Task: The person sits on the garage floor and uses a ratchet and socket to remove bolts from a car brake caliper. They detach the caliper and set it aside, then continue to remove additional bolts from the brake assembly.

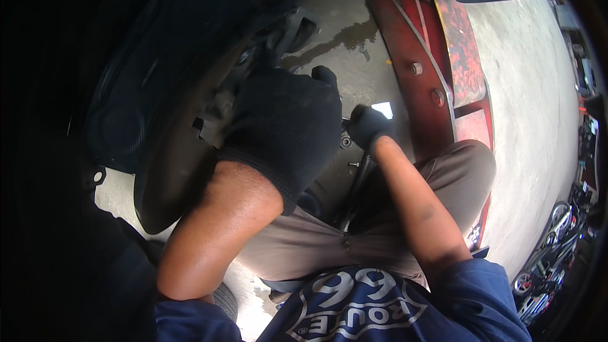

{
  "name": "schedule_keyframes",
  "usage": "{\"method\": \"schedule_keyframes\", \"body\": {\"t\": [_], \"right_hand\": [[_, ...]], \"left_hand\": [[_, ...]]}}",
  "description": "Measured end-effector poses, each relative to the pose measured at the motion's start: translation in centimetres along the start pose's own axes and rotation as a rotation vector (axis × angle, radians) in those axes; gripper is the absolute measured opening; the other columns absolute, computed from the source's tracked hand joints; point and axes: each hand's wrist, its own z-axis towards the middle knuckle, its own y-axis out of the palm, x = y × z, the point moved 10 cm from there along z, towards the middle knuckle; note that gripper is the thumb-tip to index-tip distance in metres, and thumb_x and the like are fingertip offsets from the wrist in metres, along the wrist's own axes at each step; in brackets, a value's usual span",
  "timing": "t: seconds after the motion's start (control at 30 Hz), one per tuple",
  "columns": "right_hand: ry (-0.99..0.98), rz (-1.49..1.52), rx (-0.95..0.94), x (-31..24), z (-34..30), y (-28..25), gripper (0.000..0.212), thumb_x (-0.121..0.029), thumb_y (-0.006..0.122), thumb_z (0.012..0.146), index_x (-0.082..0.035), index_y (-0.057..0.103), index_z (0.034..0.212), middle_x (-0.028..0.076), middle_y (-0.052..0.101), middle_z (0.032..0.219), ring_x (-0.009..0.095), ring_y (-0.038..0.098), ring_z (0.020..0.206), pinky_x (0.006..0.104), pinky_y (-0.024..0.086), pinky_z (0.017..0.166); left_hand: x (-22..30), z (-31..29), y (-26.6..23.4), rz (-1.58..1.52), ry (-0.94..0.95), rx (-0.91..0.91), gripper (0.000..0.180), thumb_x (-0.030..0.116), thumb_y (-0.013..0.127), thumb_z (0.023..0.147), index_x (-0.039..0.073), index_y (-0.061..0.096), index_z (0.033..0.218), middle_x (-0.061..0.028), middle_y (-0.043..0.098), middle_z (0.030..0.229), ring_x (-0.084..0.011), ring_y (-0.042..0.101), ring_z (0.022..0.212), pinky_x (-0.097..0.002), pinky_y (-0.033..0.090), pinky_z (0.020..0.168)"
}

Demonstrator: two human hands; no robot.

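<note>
My left hand (285, 117), in a black glove, is raised close to the view beside a dark metal vehicle assembly (291, 35). Its back faces me and the fingers curl away, so whatever they grip is hidden. Lower and to the right, my right hand (367, 126), also gloved in black, is closed like a fist; its contents cannot be made out. Next to it are a small round metal ring (345, 141) and a small bolt (354, 164). A long dark bar (358, 190) runs below this hand between my legs. A small white piece (383, 110) shows just beyond the right hand.
A large curved brownish part (180, 133) and a dark panel (152, 57) fill the left. At right stands a worn red metal frame (411, 57) with bolts. Concrete floor (525, 88) lies beyond, with a wet stain (335, 44) ahead. Bicycles or motorbikes (557, 228) line the far right.
</note>
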Motion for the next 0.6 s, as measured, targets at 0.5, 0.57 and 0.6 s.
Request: {"method": "schedule_keyframes", "body": {"t": [0.5, 0.57, 0.6], "right_hand": [[0.134, 0.08, 0.167, 6.7, 0.9, 13.8, 0.034, -0.024, 0.048, 0.102, -0.006, 0.056, 0.131, 0.025, 0.064, 0.139, 0.043, 0.071, 0.112, 0.0546, 0.054, 0.1], [0.084, 0.095, 0.175, 6.7, 1.2, 14.0, 0.034, -0.02, 0.052, 0.1, -0.007, 0.053, 0.131, 0.025, 0.064, 0.13, 0.046, 0.074, 0.099, 0.0554, 0.059, 0.084], [0.08, 0.096, 0.179, 6.7, 1.1, 14.1, 0.032, -0.02, 0.053, 0.099, -0.007, 0.056, 0.128, 0.025, 0.064, 0.129, 0.046, 0.074, 0.099, 0.0551, 0.059, 0.083]], "left_hand": [[0.5, 0.9, -3.0, 0.059, 0.069, 0.119, 0.031, 0.033, 0.057, 0.104, 0.007, 0.073, 0.11, -0.0156, 0.076, 0.085, -0.0328, 0.075, 0.083, -0.0457, 0.056, 0.08], [1.8, 1.1, -3.0, 0.085, 0.239, 0.149, 0.03, 0.03, 0.059, 0.104, 0.007, 0.074, 0.116, -0.0169, 0.076, 0.089, -0.0339, 0.075, 0.086, -0.0453, 0.057, 0.081], [2.5, 0.9, -3.1, 0.131, 0.325, 0.16, 0.029, 0.03, 0.059, 0.104, 0.008, 0.074, 0.115, -0.0174, 0.076, 0.089, -0.0342, 0.074, 0.086, -0.0454, 0.057, 0.081]]}}
